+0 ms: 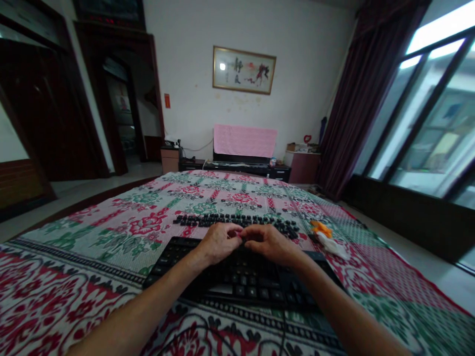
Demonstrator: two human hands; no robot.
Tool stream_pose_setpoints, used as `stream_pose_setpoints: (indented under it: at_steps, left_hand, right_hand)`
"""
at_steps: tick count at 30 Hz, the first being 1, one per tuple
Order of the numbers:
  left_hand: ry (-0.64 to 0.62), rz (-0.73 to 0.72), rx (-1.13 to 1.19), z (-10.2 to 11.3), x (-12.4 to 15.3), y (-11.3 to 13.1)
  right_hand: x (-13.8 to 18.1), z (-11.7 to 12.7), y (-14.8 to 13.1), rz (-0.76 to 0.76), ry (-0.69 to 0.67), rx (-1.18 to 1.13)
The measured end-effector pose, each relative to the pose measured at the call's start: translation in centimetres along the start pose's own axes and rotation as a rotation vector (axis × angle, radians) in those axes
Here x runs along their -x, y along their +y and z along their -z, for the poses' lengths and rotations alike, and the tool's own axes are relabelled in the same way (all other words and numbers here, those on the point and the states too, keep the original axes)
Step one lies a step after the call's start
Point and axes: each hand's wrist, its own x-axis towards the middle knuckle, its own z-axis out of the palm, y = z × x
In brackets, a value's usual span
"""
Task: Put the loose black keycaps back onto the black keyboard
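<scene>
A black keyboard (256, 292) lies on a patterned cloth (208, 193), partly covered by my forearms. Dark keycaps stand on its near side, while small pale spots show among the dark surface farther back. Above its far edge, my left hand (219, 242) and my right hand (271, 243) meet with bent fingers. Both have thumb and fingertips drawn together; whatever is between them is too small or hidden to name. Just beyond the hands, loose black keycaps (230, 219) are laid out in rows on the cloth.
Right of the keycaps lie a crumpled orange item (321, 228) and a crumpled white one (333, 246). A dark cable (284, 331) runs over the near cloth. Against the far wall, a pink cloth (245, 140) hangs over something above a low dark cabinet (280, 173).
</scene>
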Motion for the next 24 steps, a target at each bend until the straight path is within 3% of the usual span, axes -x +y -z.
stream_pose_setpoints:
  at_steps: [2,5,9,12,18,24]
  left_hand:
    - [-0.033,0.005,0.056,-0.5,-0.4,-0.1]
    - [0.013,0.068,0.076,-0.4,-0.7,-0.2]
    - [0.117,0.199,0.02,1.0,-0.7,-0.4]
    - [0.128,0.249,0.055,1.6,-0.7,-0.5]
    - [0.091,0.293,0.185,0.8,-0.6,-0.5]
    - [0.021,0.355,0.392,0.2,-0.5,0.0]
  right_hand:
    - [0.1,0.2,0.3,0.008,0.004,-0.004]
    - [0.2,1.3,1.2,-0.014,0.044,-0.01]
    - [0.4,3.7,2.4,-0.191,0.302,0.07]
    - [0.6,4.8,3.1,-0.252,0.388,0.102]
    - [0.5,4.2,4.1,-0.188,0.352,0.216]
    - [0.1,1.3,1.7,-0.044,0.163,0.132]
